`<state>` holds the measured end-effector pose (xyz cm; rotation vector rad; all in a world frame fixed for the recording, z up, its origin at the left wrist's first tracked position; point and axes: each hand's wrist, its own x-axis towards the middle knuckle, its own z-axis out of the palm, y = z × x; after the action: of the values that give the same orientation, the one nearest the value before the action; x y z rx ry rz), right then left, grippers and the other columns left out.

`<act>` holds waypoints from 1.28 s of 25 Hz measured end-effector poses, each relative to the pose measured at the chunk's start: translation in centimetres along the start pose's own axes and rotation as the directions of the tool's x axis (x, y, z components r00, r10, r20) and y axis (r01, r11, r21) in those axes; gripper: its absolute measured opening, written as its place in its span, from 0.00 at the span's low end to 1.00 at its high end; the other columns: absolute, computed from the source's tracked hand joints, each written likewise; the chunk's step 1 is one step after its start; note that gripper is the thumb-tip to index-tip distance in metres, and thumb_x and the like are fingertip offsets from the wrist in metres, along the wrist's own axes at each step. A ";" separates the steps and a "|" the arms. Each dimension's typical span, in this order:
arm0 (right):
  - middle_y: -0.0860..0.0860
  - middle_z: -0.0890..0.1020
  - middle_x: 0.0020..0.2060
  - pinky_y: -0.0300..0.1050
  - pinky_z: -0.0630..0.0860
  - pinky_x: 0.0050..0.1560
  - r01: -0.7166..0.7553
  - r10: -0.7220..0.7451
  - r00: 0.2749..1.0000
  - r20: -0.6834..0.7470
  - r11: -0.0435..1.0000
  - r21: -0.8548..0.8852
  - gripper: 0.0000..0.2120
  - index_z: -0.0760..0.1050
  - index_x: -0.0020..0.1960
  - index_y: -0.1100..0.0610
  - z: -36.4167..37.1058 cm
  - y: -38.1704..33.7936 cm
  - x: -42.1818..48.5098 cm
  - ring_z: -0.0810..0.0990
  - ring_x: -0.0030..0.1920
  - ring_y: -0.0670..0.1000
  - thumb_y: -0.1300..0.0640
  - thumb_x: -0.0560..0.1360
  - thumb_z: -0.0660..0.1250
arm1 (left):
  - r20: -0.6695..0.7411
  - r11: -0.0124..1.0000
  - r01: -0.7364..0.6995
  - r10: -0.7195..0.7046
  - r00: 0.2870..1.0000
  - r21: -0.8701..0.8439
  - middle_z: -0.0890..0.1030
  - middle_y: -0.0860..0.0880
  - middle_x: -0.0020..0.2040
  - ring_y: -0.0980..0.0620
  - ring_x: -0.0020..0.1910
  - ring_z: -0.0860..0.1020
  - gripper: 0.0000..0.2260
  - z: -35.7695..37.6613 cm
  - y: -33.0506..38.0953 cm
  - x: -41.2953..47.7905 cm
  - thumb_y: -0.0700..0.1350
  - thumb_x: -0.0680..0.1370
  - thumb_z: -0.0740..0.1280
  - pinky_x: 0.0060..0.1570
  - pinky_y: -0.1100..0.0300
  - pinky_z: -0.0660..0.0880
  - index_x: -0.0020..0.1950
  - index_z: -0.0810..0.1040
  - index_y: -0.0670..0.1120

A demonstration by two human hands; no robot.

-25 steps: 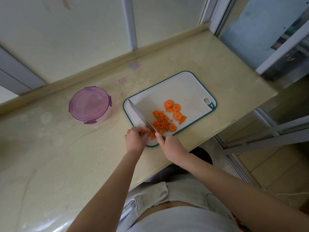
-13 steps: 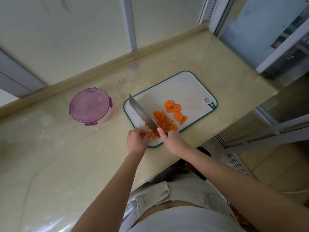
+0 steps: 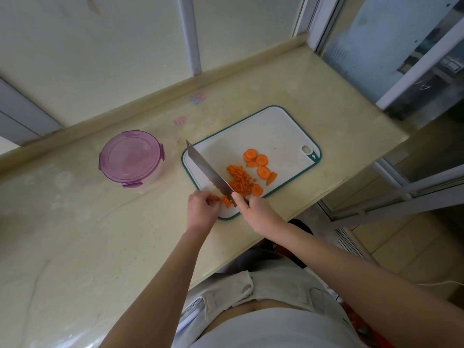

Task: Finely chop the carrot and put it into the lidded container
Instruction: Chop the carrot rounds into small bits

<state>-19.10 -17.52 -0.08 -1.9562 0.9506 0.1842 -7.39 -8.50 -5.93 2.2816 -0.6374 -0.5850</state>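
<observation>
Pale clothing (image 3: 251, 297) at bottom edge, both forearms reach up onto the surface (image 3: 75, 234). Left hand (image 3: 200, 209) at near-left corner of cutting board (image 3: 276, 129), fingers curled, grip pinching a small carrot chunk (image 3: 226, 201) down on the board. Right hand (image 3: 256, 209) just beside it, grip clenched round the knife (image 3: 208, 169) handle, which is mostly hidden in the hand, one fingertip up against the blade. Blade runs diagonally up-left from the hand, heel right at the carrot chunk, tip out over the board's left edge, broad flat side showing. Just right of the blade: chopped carrot pile (image 3: 239, 179), fine bits, on the board. Beyond and right of the pile: carrot slices (image 3: 261, 160), round coins plus a couple of cut pieces, one coin at the pile's near end. Board is white with a teal rim, hang hole at right corner. Left of the board, apart from it: lidded container (image 3: 131, 158), round, purple lid on; cannot tell contents through the lid. All visible carrot sits on the board. Far: raised ledge (image 3: 150, 96), frosted window panes (image 3: 113, 46). Versus 1.0 s ago: the blade looked thin then, edge down at the chunk; now it is raised and tilted, flat face visible. Versus 0.5 s ago: nearly the same pose. Pile, slices and container unmoved, lid on throughout.
</observation>
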 end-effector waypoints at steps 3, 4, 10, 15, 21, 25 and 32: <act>0.51 0.66 0.24 0.41 0.64 0.29 -0.017 0.017 1.000 0.000 1.000 -0.019 0.28 0.59 0.28 0.57 0.1 0.1 0.0 0.66 0.25 0.49 0.41 0.80 0.52 | 0.002 1.000 0.011 -0.011 1.000 0.026 0.76 0.47 0.41 0.45 0.46 0.74 0.02 0.2 0.0 0.1 0.39 0.71 0.69 0.43 0.61 0.70 0.40 0.82 0.43; 0.52 0.66 0.24 0.42 0.64 0.30 -0.026 0.026 1.000 -0.003 0.999 -0.032 0.28 0.59 0.28 0.58 0.2 0.1 0.1 0.67 0.26 0.49 0.41 0.80 0.52 | -0.002 0.999 0.015 -0.015 1.000 0.031 0.76 0.46 0.42 0.45 0.47 0.74 0.03 0.3 0.1 0.1 0.39 0.70 0.69 0.44 0.60 0.71 0.40 0.82 0.43; 0.53 0.69 0.27 0.41 0.66 0.30 -0.066 0.067 0.998 0.004 0.993 -0.101 0.28 0.62 0.30 0.59 0.9 0.2 0.5 0.69 0.28 0.50 0.40 0.80 0.50 | -0.014 0.999 0.008 -0.008 1.000 0.044 0.76 0.45 0.42 0.45 0.48 0.73 0.04 0.2 0.5 0.0 0.37 0.71 0.68 0.46 0.59 0.70 0.41 0.82 0.42; 0.53 0.70 0.28 0.46 0.68 0.33 -0.032 0.035 0.999 0.019 0.991 -0.128 0.23 0.61 0.31 0.53 1.5 0.4 0.4 0.70 0.29 0.51 0.42 0.81 0.51 | -0.024 0.998 0.013 -0.012 1.000 0.056 0.74 0.47 0.42 0.46 0.48 0.72 0.04 0.1 0.7 -0.2 0.37 0.71 0.68 0.44 0.63 0.66 0.41 0.82 0.42; 0.49 0.67 0.25 0.38 0.62 0.29 -0.028 0.028 1.000 -0.001 1.000 0.000 0.26 0.61 0.28 0.56 0.4 1.1 1.1 0.67 0.26 0.47 0.44 0.81 0.52 | -0.019 0.998 0.008 -0.007 1.000 0.063 0.73 0.47 0.41 0.47 0.47 0.71 0.04 0.0 0.6 -0.2 0.38 0.71 0.68 0.43 0.64 0.65 0.41 0.82 0.42; 0.47 0.67 0.23 0.37 0.61 0.29 0.003 -0.001 0.999 -0.044 0.998 0.060 0.27 0.61 0.27 0.54 0.2 1.4 1.5 0.66 0.24 0.45 0.44 0.81 0.52 | 0.003 0.997 0.003 -0.003 1.000 0.072 0.72 0.49 0.41 0.49 0.47 0.69 0.03 -0.1 0.7 -0.3 0.40 0.72 0.68 0.43 0.66 0.62 0.43 0.82 0.43; 0.52 0.69 0.24 0.47 0.70 0.35 -0.007 0.008 1.000 -0.015 0.998 0.055 0.29 0.66 0.30 0.60 0.5 1.7 0.9 0.69 0.26 0.49 0.40 0.80 0.51 | 0.003 0.997 0.000 0.000 1.000 0.075 0.71 0.51 0.40 0.51 0.46 0.68 0.03 -0.4 0.8 -0.3 0.41 0.73 0.69 0.41 0.67 0.60 0.43 0.82 0.43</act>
<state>-19.57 -18.10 -1.94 -1.9060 0.9636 0.1457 -7.64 -8.61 -5.05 2.3508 -0.6709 -0.5730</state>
